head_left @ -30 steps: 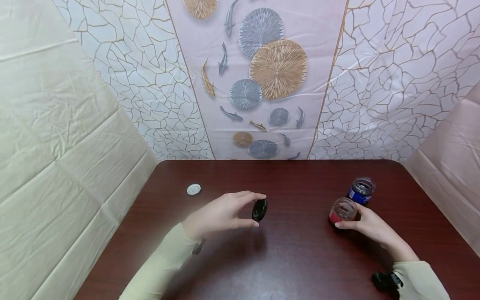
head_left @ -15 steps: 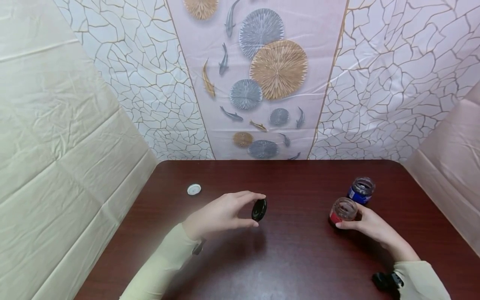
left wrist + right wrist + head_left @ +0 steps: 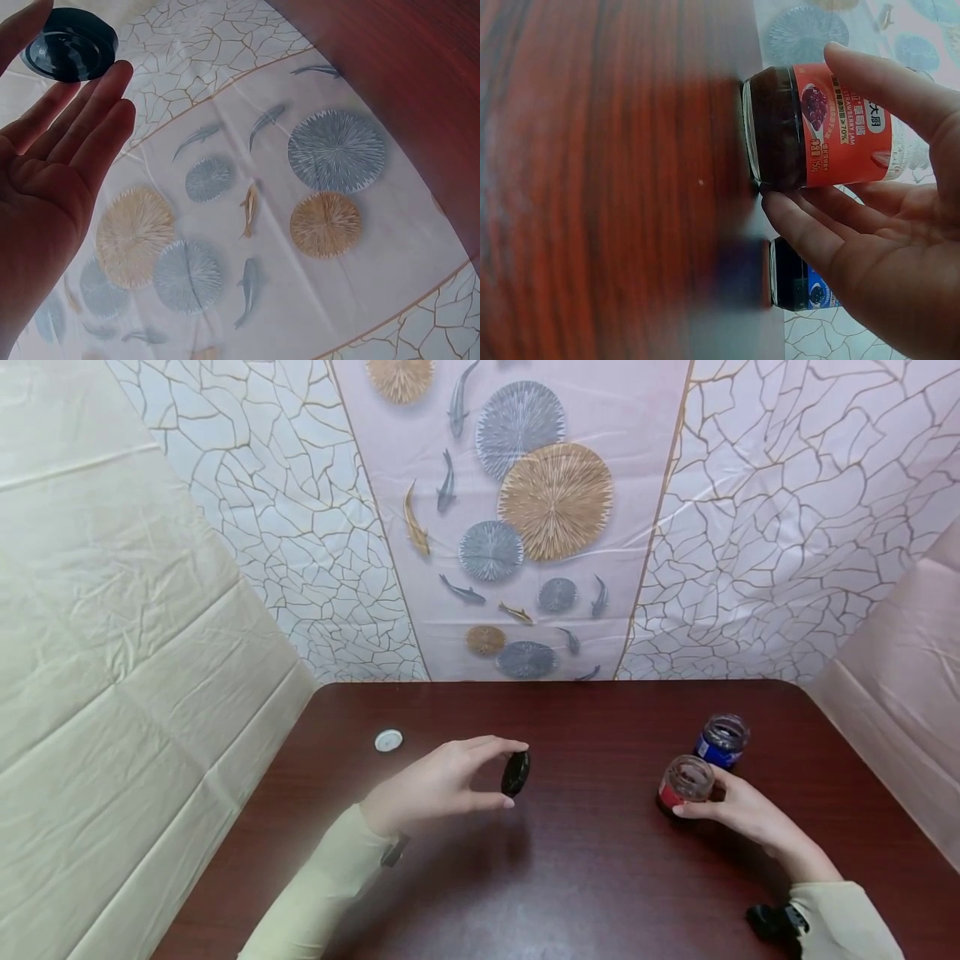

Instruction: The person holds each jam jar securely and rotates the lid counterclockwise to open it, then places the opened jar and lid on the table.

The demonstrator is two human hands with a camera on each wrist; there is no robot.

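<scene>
Between thumb and fingers my left hand (image 3: 438,783) pinches a dark round jar lid (image 3: 515,774), held on edge above the middle of the table. The left wrist view shows the same lid (image 3: 71,46) at the fingertips. At the right, my right hand (image 3: 757,821) grips a strawberry jam jar (image 3: 687,781) with a red label, its mouth uncovered. In the right wrist view, thumb and fingers lie on either side of this jar (image 3: 821,127). Just behind it stands a second open jar (image 3: 722,742) with a blue label, partly hidden by the first.
A white lid (image 3: 388,741) lies on the dark wooden table (image 3: 592,877) at the back left. A patterned cloth (image 3: 555,502) hangs behind the table's far edge. Pale cloth (image 3: 150,693) walls off the left side, with more at the right.
My left hand has shifted slightly up and left with the dark lid, which has turned a little. The right hand and both jars look the same.
</scene>
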